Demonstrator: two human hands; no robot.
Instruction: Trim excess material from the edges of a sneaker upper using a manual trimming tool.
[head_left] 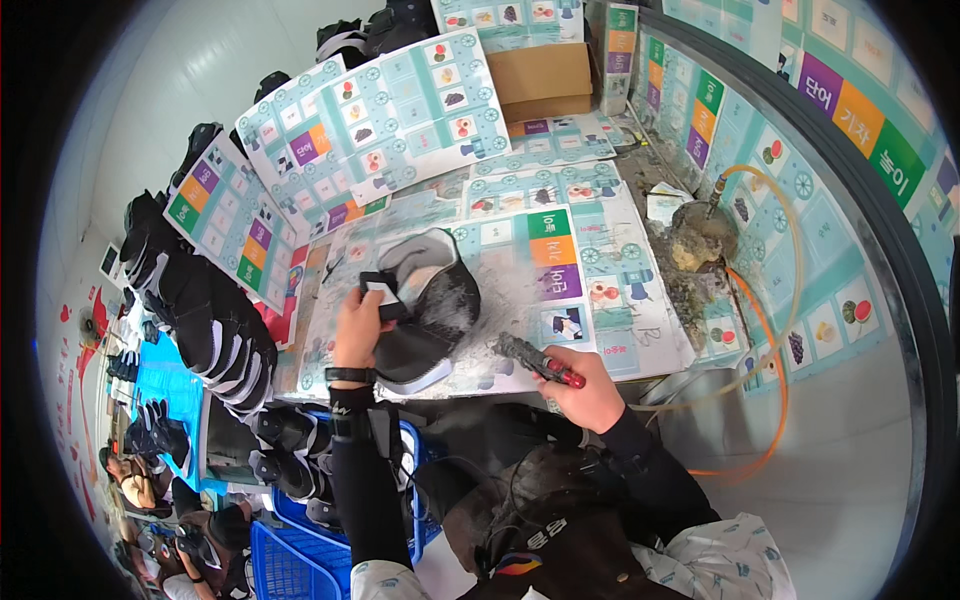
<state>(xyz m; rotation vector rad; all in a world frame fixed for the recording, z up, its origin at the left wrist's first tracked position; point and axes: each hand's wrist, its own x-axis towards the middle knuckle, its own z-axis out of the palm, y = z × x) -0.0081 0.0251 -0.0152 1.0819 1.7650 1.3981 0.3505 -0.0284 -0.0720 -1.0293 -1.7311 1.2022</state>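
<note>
A: In the left hand [358, 335]?
B: A black boot [452, 308], gripped by its strap [380, 297]. Fingers closed around the strap, with a pale patch on top.

A: And where, exactly?
B: Over the near part of a worktable [642, 345] covered in printed sheets, tilted, with the pale inside toward the viewer. Resting on the surface or lifted slightly: impossible to tell.

A: In the right hand [585, 388]?
B: A slim tool [540, 362], crusted grey at the front, red near the grip. Fingers curled shut around the tool; tip toward the boot, just beside but apart.

A: Around these?
B: At left, stacked black-and-white footwear [215, 325]; behind, upright patterned boards [375, 130] and a cardboard box [543, 85]; at right, a crusted lump [703, 238] and an orange hose [772, 415]. Below left, a blue basket [290, 568].
</note>
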